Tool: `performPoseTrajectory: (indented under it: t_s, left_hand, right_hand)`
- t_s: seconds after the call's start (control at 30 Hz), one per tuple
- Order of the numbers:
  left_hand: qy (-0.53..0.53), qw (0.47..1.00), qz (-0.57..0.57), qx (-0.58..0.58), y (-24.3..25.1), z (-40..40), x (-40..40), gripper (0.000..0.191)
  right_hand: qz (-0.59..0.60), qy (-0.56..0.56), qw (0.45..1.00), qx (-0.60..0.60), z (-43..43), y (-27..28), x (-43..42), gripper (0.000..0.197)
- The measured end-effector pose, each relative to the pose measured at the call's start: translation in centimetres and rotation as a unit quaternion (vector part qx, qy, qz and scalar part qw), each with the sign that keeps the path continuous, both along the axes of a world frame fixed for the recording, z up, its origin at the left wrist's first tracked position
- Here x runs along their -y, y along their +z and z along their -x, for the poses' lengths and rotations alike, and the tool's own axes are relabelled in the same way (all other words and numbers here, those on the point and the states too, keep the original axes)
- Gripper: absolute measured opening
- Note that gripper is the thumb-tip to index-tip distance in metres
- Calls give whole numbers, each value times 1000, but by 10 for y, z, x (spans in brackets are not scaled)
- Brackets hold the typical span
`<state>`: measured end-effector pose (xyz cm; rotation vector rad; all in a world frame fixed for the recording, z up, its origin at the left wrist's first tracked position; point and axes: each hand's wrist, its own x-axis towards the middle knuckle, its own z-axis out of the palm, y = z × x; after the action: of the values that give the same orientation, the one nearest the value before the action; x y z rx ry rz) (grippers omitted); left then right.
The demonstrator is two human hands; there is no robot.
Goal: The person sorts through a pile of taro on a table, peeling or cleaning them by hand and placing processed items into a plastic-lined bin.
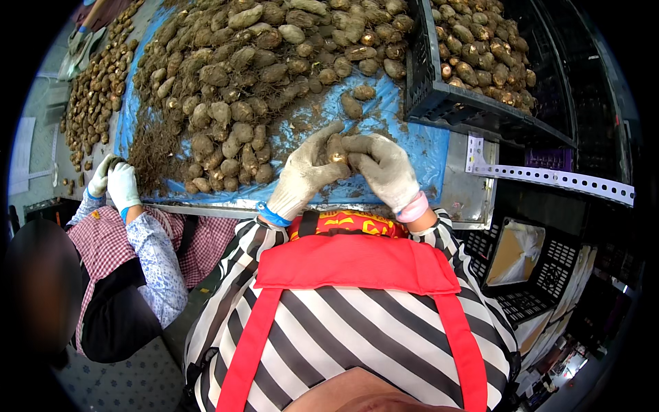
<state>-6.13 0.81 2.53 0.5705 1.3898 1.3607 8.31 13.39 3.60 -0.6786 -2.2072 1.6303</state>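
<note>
Both of my hands wear dirt-stained knit work gloves and meet over the blue plastic sheet (427, 154) near the table's front edge. In my left hand (311, 170) is a brown taro corm (336, 152), held between thumb and fingers, its pale cut end facing me. The fingertips of my right hand (383, 165) touch the corm's right side; whether they grip it or something small is hidden. Just beyond my hands lie two loose corms (351, 105). A large heap of hairy, soil-covered corms (221, 77) spreads behind and to the left, with loose roots (154, 154) at its left side.
A black plastic crate (494, 105) holding corms stands at the back right. A white perforated metal strip (556, 176) juts out at right, above black crates (525, 304). At left, a co-worker's gloved hands (116, 183) are near another pile of corms (100, 98).
</note>
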Motion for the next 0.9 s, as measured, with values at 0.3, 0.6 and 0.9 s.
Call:
performPoseTrajectory:
  t_s: [0.3, 0.6, 0.9]
  left_hand:
    - [15, 987, -71, 146, -14, -4, 3, 86]
    - [-30, 994, -70, 75, -22, 1, 6, 87]
    - [-32, 978, -83, 188, -15, -5, 3, 87]
  right_hand:
    - [-37, -67, 996, 56, 7, -35, -25, 24]
    - [-89, -8, 995, 49, -4, -16, -10, 27]
    - [-4, -107, 993, 56, 15, -38, -35, 21]
